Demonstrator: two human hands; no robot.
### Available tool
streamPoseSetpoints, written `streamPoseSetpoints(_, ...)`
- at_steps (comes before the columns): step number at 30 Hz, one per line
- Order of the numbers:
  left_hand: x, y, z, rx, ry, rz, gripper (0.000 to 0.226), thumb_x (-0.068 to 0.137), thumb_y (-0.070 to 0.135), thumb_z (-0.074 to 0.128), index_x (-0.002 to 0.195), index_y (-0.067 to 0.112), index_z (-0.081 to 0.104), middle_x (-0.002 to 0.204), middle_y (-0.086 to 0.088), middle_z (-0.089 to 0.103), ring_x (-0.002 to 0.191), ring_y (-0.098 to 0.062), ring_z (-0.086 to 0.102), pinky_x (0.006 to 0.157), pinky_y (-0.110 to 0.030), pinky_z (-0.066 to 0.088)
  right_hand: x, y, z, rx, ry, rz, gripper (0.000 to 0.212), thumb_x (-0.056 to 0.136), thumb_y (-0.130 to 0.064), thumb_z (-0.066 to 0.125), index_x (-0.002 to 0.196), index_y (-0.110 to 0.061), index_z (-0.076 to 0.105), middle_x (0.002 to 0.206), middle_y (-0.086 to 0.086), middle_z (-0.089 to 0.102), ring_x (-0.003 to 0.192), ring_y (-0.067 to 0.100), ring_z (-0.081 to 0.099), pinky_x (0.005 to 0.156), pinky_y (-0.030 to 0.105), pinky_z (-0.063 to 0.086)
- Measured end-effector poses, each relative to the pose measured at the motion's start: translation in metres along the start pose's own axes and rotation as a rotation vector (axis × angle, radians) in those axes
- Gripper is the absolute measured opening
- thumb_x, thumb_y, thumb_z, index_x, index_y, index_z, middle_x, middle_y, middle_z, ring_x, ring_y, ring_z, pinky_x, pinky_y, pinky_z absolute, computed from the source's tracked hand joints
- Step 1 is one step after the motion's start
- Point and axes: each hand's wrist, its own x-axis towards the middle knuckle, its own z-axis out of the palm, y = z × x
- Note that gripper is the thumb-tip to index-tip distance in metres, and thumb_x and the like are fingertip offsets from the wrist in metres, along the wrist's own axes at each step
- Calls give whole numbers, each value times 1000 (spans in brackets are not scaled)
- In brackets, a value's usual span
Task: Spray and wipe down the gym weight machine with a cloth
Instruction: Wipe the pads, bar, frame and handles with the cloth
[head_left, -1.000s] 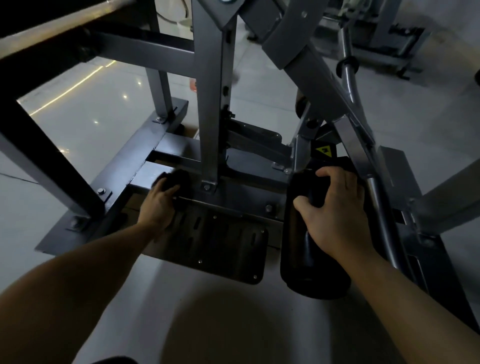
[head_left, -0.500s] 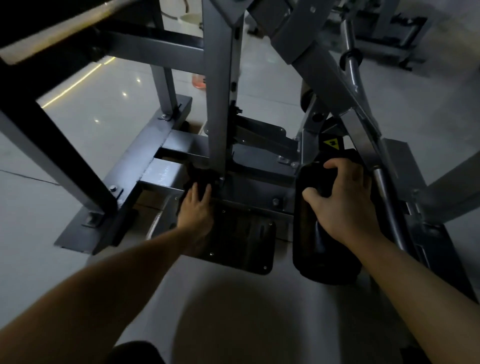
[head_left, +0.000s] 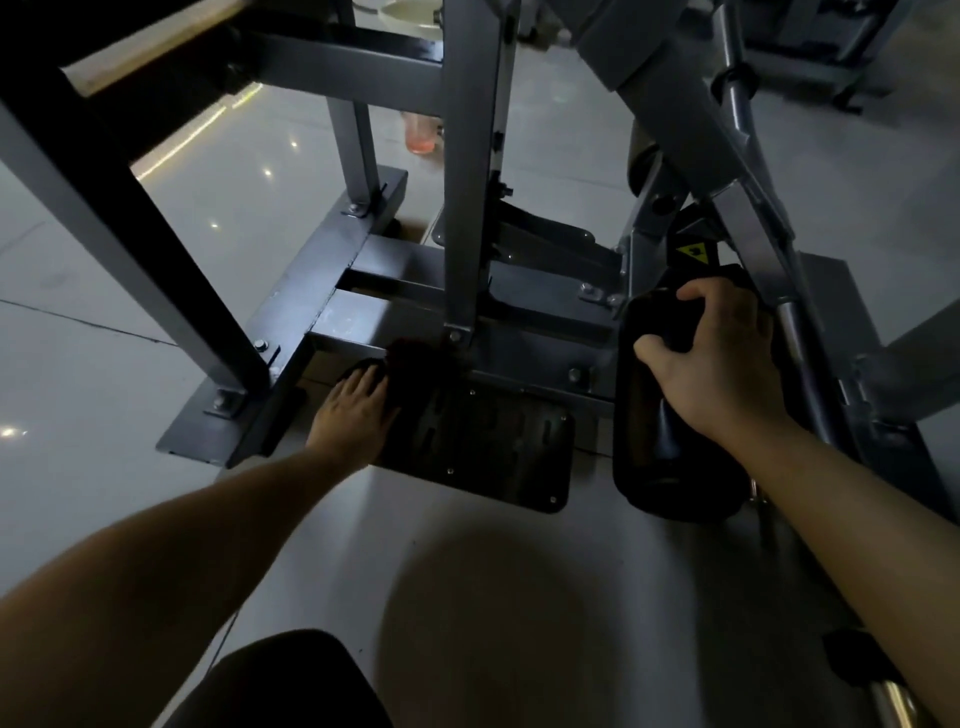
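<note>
room dim, glossy tile floor | machine stands on it | dark cloth on its base bar by the post | left hand fingers flat on cloth | right hand fingers grip black pad

Both bare forearms stretched forward and down. The left hand lay palm down, fingers straight, pressing the cloth. The right hand curled thumb and fingers round a black pad.

sign: yellow warning triangle | on: weight machine | text: none legible
</note>
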Motion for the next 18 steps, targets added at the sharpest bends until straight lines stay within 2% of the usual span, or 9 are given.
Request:
streamPoseSetpoints(3, -12, 18, 3, -126, 34, -68, 67, 105, 52, 33, 160, 15, 27, 168, -14, 21, 156, -30, 13, 127, -41, 10, 0, -1, 0, -7, -5, 0, 60, 84, -38, 71, 134, -22, 42, 144, 7, 39, 135, 33, 34, 86, 40, 34)
streamPoseSetpoints(6, -36, 44, 9, -173, 31, 75, 71, 99, 63, 33, 150, 15, 47, 163, -17, 31, 155, -32, 18, 126, -46, 14, 0, -1, -1, -4, -9, 6, 60, 84, -38, 70, 134, -22, 41, 144, 7, 38, 135, 32, 33, 89, 42, 37)
streamPoseSetpoints(8, -48, 66, 14, -201, 10, 203, 70, 94, 70, 30, 135, 21, 59, 157, -14, 41, 153, -32, 25, 125, -49, 18, 0, -2, 0, 1, -7, 7, 60, 84, -37, 70, 134, -22, 41, 145, 7, 38, 136, 32, 33, 92, 43, 39)
streamPoseSetpoints(9, -50, 81, 14, -244, 3, 208, 68, 93, 73, 32, 127, 23, 63, 152, -9, 47, 150, -30, 30, 124, -49, 21, 0, -2, 0, 4, -7, 8, 60, 84, -37, 71, 134, -22, 42, 145, 7, 38, 136, 32, 33, 91, 43, 39)
streamPoseSetpoints(12, -38, 129, 8, -446, 63, 77, 64, 87, 78, 44, 100, 21, 71, 128, -1, 62, 127, -23, 51, 111, -41, 40, 1, -2, -1, 0, -8, 12, 60, 83, -38, 71, 133, -23, 42, 144, 6, 39, 135, 32, 34, 89, 42, 38)
streamPoseSetpoints(14, -37, 153, 14, -481, 85, 75, 52, 87, 67, 57, 99, 18, 74, 124, -1, 62, 122, -22, 53, 105, -40, 46, 1, -2, 0, -8, -2, 9, 59, 83, -39, 71, 133, -23, 43, 143, 6, 40, 133, 32, 36, 87, 41, 38)
streamPoseSetpoints(16, -45, 162, 23, -413, 79, 222, 30, 90, 43, 68, 101, 16, 76, 124, -5, 60, 121, -26, 54, 103, -43, 49, 2, -1, 0, -9, 5, 11, 59, 84, -39, 71, 134, -23, 44, 143, 6, 40, 133, 32, 37, 86, 38, 35)
streamPoseSetpoints(18, -61, 151, 27, -334, 82, 426, 24, 89, 33, 69, 105, 17, 77, 125, -6, 60, 123, -25, 54, 102, -43, 52, 2, 0, 1, -12, -3, 8, 59, 84, -40, 71, 134, -22, 43, 144, 6, 39, 134, 31, 36, 86, 37, 34)
